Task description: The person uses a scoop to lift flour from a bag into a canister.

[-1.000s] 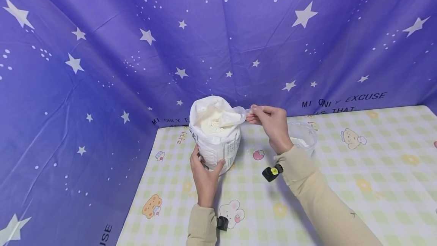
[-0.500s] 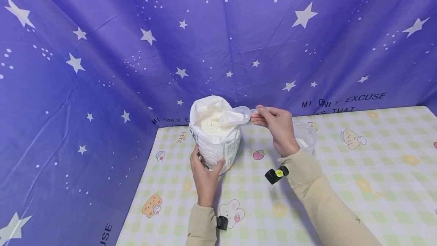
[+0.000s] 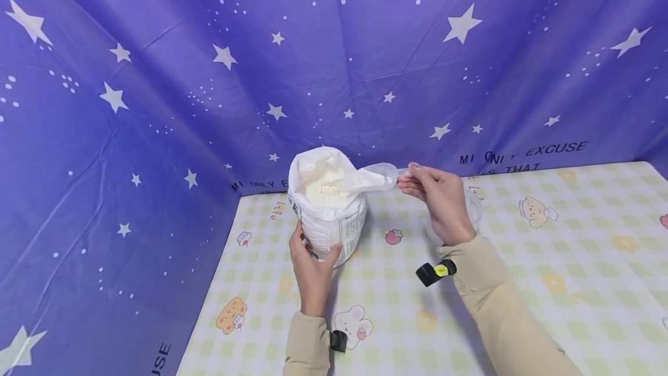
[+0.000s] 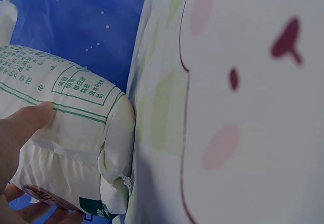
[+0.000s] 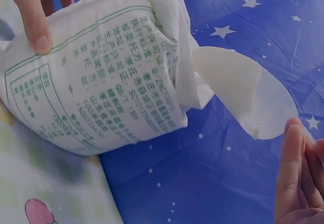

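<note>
A white cloth flour bag [image 3: 334, 228] with green print stands on the table, its mouth rolled open over pale flour [image 3: 325, 189]. My left hand [image 3: 314, 277] grips the bag low on its side, thumb [image 4: 33, 120] across the printed face and fingers round the other side. My right hand [image 3: 439, 202] pinches the handle of a clear plastic scoop [image 3: 377, 177] between thumb and fingers. Flour lies in the scoop, whose front end overlaps the bag's right rim; in the right wrist view the scoop [image 5: 238, 87] slants out of the bag's mouth.
Behind my right hand is a clear plastic tub [image 3: 474, 209], mostly hidden. A checked cloth [image 3: 584, 260] with cartoon prints covers the table. A purple star-patterned curtain [image 3: 360, 62] hangs right behind the bag and along the left side.
My right hand has drawn the flour-filled scoop to the right, so more of it shows outside the bag. The hand now covers more of the tub. My left hand and the bag stay in place.
</note>
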The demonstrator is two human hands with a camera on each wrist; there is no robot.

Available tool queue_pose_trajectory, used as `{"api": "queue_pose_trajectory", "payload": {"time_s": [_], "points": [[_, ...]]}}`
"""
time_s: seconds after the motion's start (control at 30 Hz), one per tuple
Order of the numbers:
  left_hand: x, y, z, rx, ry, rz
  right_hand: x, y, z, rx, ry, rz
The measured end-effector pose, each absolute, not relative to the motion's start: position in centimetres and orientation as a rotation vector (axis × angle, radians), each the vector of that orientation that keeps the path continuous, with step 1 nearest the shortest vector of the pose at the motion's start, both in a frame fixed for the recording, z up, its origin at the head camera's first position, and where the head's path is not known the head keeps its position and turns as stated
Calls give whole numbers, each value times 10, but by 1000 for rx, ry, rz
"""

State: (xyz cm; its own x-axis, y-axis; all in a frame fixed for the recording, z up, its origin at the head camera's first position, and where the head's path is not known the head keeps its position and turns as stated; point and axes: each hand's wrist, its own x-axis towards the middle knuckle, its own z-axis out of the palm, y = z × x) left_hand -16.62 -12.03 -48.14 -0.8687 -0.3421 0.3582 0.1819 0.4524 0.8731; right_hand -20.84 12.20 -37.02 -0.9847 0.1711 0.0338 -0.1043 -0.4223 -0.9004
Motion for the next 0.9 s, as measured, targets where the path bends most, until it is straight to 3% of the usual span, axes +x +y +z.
{"api": "queue_pose_trajectory", "payload": {"time_s": [0.9], "points": [[-166, -120, -479, 140, -2221, -1437, -172, 177, -385, -76, -1301, 2544]]}}
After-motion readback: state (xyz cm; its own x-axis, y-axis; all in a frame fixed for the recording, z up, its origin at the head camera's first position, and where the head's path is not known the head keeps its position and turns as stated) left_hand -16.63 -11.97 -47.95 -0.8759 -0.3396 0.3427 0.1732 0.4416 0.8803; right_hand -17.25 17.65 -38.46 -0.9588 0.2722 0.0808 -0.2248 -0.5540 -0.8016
